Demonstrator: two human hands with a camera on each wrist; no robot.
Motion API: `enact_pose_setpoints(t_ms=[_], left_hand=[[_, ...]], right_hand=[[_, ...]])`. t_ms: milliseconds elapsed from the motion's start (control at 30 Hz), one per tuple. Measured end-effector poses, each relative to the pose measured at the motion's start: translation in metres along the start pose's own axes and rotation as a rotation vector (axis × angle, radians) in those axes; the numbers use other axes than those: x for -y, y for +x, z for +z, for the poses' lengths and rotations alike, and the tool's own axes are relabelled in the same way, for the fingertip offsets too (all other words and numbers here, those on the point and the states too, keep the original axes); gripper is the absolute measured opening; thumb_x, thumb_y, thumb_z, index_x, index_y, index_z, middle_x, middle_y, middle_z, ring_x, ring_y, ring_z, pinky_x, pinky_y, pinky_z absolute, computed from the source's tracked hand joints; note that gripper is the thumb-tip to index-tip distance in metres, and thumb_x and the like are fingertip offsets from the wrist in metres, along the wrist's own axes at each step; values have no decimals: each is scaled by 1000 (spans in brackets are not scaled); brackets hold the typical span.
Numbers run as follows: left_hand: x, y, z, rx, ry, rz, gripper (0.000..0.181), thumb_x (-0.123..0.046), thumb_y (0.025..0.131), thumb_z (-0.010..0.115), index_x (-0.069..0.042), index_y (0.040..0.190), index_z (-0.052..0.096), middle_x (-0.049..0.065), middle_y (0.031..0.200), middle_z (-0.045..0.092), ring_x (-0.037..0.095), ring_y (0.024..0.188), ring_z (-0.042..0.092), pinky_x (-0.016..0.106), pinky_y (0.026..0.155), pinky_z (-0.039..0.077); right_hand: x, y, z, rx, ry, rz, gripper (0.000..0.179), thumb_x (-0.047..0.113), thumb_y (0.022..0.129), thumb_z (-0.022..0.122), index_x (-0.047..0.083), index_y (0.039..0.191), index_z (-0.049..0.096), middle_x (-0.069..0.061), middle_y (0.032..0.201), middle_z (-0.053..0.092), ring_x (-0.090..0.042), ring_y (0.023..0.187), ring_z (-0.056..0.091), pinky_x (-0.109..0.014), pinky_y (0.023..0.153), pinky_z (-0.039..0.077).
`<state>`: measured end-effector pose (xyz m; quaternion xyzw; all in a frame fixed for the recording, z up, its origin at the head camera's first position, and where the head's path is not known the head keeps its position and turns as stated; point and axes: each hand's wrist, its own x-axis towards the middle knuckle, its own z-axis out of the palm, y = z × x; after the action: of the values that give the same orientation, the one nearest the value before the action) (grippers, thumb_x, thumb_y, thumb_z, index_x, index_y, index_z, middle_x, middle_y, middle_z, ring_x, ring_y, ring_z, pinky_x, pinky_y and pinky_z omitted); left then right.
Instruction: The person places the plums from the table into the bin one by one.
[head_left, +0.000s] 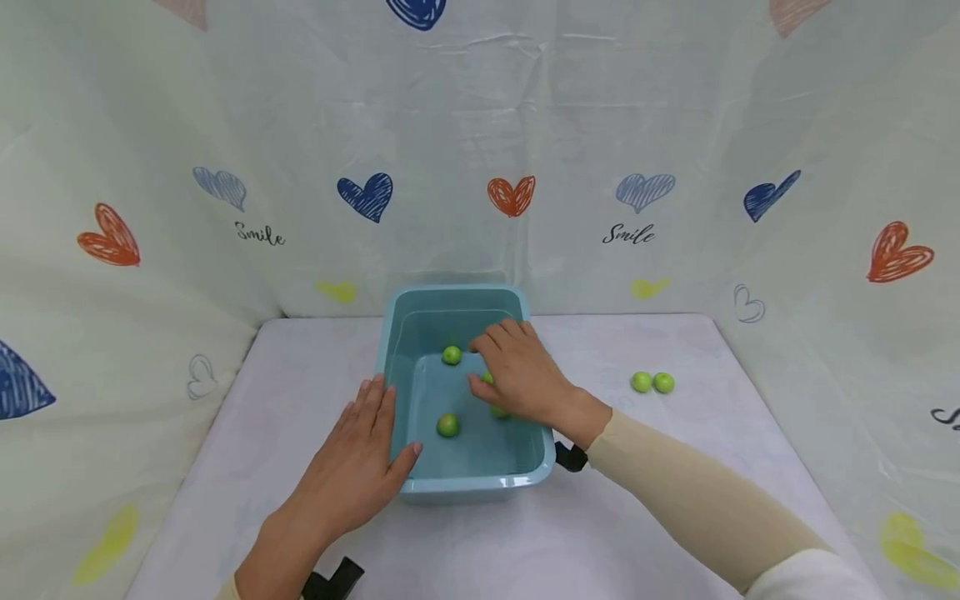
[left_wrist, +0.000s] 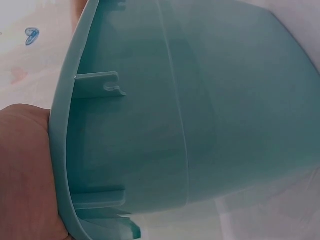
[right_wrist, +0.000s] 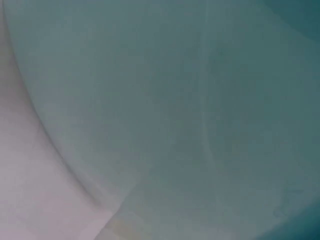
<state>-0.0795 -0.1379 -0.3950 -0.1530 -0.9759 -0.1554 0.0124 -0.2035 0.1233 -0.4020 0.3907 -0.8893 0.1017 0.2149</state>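
Observation:
A light blue plastic basin [head_left: 480, 483] holds several small round limes, among them a far lime [head_left: 452, 355] and a near lime [head_left: 447, 425]. My left hand [head_left: 352, 467] rests against the basin's left rim, fingers straight and thumb over the near corner. In the left wrist view, that hand [left_wrist: 27, 170] lies along the rim, beside the outer wall [left_wrist: 240, 110]. Reaching over the right rim, my right hand [head_left: 521, 375] is inside the basin, fingers bent and thumb apart from them. It partly covers a lime [head_left: 487, 377] at the thumb and a lower lime [head_left: 499, 412].
Two more limes, a left one [head_left: 641, 382] and a right one [head_left: 663, 382], lie side by side on the white-covered table [head_left: 600, 517], right of the basin. A white curtain [head_left: 450, 108] with printed hearts stands behind and at both sides. The basin's wall [right_wrist: 150, 100] fills most of the right wrist view.

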Motion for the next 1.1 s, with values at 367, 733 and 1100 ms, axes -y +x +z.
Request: enact_pose_setpoints(t_ms=[367,733,1100], left_hand=[[2,-4,0,16,9,-16,84,-45,107,58,9,162,25,28,173,15,46,161,16,63,126,27],[2,-1,2,4,-8,2,83,-43,107,58,11,162,26,29,173,15,46,161,17,61,127,26],[2,-1,2,14,-31,3,83,-43,108,57,10,162,24,28,174,13,46,162,14,61,127,25]], right_hand=[[-62,-51,-25,-240,-47,190,30,22,93,73,0,111,64,-16,101,63,-36,90,53,-44,73,39],[-126,-134,-25,-137,-167,399,33,19,89,74,-4,110,64,-20,100,64,-43,96,53,-55,80,43],[-169,-201,-18,31,-171,652,43,21,92,72,-8,122,61,-31,120,61,-52,115,49,-66,89,42]])
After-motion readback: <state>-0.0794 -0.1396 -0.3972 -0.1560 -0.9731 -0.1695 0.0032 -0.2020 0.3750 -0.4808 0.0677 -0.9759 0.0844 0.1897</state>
